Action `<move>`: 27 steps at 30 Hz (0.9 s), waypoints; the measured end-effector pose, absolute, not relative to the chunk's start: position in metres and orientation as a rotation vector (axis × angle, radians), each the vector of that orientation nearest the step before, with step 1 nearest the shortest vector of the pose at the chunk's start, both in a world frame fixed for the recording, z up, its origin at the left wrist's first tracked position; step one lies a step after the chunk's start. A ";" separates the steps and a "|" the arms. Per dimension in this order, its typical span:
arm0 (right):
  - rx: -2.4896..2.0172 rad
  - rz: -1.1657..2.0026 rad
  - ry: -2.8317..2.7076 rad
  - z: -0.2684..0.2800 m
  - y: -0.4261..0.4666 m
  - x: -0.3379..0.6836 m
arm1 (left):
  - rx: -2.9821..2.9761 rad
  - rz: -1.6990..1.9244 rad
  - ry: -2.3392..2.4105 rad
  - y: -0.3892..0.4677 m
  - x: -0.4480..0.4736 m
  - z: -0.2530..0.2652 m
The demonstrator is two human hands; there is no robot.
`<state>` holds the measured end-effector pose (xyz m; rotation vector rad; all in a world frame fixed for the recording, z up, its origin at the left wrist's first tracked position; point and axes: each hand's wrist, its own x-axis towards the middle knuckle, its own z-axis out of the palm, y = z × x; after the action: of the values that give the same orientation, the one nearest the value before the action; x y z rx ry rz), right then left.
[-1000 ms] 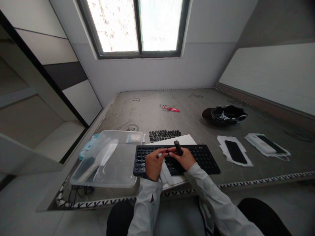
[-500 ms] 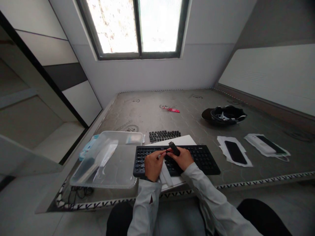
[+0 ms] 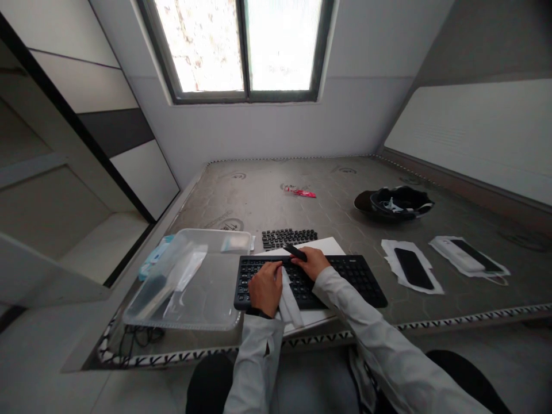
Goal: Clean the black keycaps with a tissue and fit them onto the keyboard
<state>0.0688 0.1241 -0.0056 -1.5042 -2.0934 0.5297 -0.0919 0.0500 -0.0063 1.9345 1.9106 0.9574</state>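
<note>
A black keyboard lies across a white sheet at the near edge of the mattress. My left hand rests over its left part with fingers curled together; whatever they may hold is hidden. Beside those fingertips a white strip runs over the keys toward me. In my right hand is a slim black stick-like tool, pinched and pointing left above the keyboard's back edge. Several loose black keycaps sit in rows just behind the white sheet.
To the left stands a clear plastic tray holding white packets, with dark cables by its near corner. On the right lie a black phone, a white device and a black cap. Farther back is a red wrapper.
My hands have moved apart from their fingertip-to-fingertip position. The black tool has swung to point left and lower. My left hand has dropped slightly toward the keys.
</note>
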 end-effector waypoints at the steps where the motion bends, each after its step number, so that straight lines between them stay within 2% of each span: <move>1: -1.514 0.533 -2.097 -0.007 0.124 0.069 | 1.928 0.961 1.910 0.050 -0.092 -0.006; 13: -1.553 0.509 -2.097 -0.014 0.123 0.067 | 1.929 0.952 1.913 0.051 -0.091 -0.005; 27: -1.666 0.279 -2.409 0.006 0.126 0.060 | 1.986 0.946 1.936 0.051 -0.092 -0.008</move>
<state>0.0603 0.1263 0.0060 -1.6665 -2.4086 0.2787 -0.0916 0.0507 -0.0077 1.9857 1.9363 0.9457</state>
